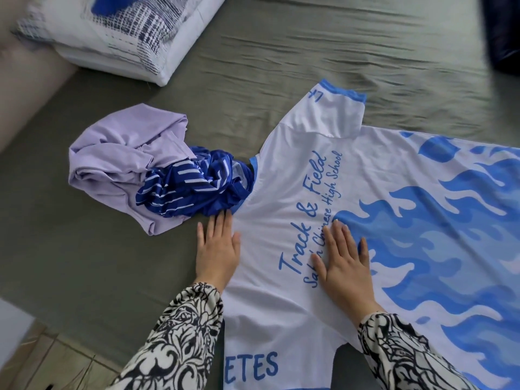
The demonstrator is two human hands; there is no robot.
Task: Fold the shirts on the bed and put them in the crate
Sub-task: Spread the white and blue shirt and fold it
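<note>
1. White shirt (380,192) with blue flames lies spread on the bed (309,38), print side up, collar pointing left, one sleeve reaching toward the far side.
2. Both hands sit flat on it, fingers straight, nothing gripped: left hand (218,251) on the shoulder edge by the collar, right hand (344,263) on the lettering at mid-chest, the two apart.
3. My read: this is the smoothing stage, no fold made yet.
4. Next up, likely a sleeve or side brought across the middle; that calls for a pinch at the edge and a flat lay.
5. Just beside the collar, a striped blue shirt (194,187) and a lilac shirt (121,164) lie crumpled, unfolded.
6. Pillow (112,38) at far left. No crate in view.
</note>
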